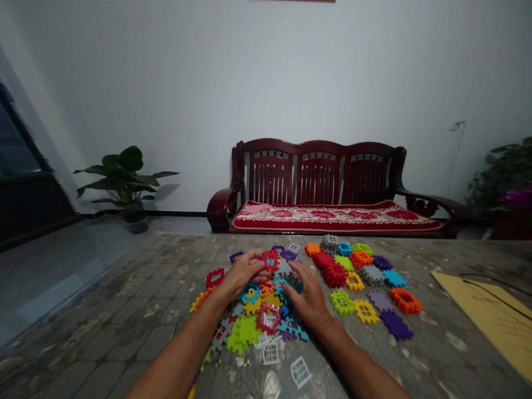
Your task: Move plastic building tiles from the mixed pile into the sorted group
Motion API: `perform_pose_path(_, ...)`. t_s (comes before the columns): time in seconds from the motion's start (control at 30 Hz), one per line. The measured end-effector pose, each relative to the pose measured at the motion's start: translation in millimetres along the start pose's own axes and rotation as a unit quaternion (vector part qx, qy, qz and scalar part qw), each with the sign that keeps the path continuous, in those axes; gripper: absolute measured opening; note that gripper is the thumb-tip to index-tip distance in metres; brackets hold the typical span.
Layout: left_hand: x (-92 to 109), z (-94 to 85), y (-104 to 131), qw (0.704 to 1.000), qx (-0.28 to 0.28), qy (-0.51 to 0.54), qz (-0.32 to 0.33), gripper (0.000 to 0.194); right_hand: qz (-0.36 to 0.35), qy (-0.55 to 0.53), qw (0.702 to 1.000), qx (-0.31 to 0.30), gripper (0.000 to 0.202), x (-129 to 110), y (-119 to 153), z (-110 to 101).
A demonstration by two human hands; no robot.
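My left hand (pixel 248 270) is closed on a red square building tile (pixel 271 259) with toothed edges and an opening in its middle, held above a mixed pile. My right hand (pixel 308 299) is just right of it, thumb and fingers apart, over teal tiles (pixel 293 284) and beside a grey tile (pixel 284 268); whether it touches them I cannot tell. Below the hands lie a blue ring-shaped tile (pixel 250 292), a lime green tile (pixel 244 332) and a pinkish-red frame tile (pixel 268 317). White window pieces (pixel 271 353) are at the pile's near edge.
To the right, tiles lie grouped by colour, among them red stacks (pixel 333 274), an orange stack (pixel 406 300) and a dark purple tile (pixel 396 325). A yellow board (pixel 486 316) with a black cord is at the table's right. A wooden bench (pixel 318 180) stands behind the table (pixel 137 310).
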State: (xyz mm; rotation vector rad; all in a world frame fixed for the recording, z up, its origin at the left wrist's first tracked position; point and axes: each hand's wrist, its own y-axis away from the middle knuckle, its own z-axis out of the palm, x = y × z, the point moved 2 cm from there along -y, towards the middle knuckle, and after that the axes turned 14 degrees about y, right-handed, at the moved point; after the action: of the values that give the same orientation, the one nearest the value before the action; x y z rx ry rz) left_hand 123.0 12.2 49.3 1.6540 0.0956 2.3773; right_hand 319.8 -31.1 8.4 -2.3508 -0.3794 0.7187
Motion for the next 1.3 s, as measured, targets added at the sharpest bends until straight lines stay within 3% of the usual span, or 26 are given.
perform_pose_path(0.23,-4.8,19.6,10.3,1.0,-0.022,-0.007,-0.017,0.038,-0.045,0.027,0.999,-0.014,0.062,-11.9,-6.2,-7.9)
perform_pose_path(0.5,-17.1,28.5,16.4,0.997,-0.076,-0.034,-0.003,0.041,-0.084,0.03,0.996,-0.011,0.051,-18.7,-5.7,-18.7)
perform_pose_path(0.67,-7.5,24.3,23.3,0.995,-0.066,-0.073,0.012,0.048,-0.085,-0.004,0.996,0.0,0.053,-7.9,-12.0,-23.7)
perform_pose_path(0.77,10.8,-1.9,25.6,0.986,0.016,-0.124,0.111,0.046,-0.019,0.0,1.0,-0.008,0.054,18.1,-27.7,-36.7)
perform_pose_path(0.87,28.0,-50.1,25.0,0.944,0.161,-0.172,0.232,0.044,0.061,0.006,0.995,-0.076,0.054,53.0,-44.5,-57.9)
perform_pose_path(1.03,26.5,-137.1,14.0,0.897,0.324,-0.114,0.279,0.033,0.115,-0.045,0.981,-0.148,0.065,97.0,-51.3,-91.6)
perform_pose_path(1.17,10.2,-170.9,5.0,0.885,0.352,-0.175,0.249,0.031,0.164,-0.036,0.97,-0.178,0.066,115.8,-44.1,-96.7)
perform_pose_path(1.3,1.9,-175.1,2.3,0.87,0.347,-0.28,0.21,0.031,0.188,-0.049,0.961,-0.198,0.068,127.1,-38.7,-90.9)
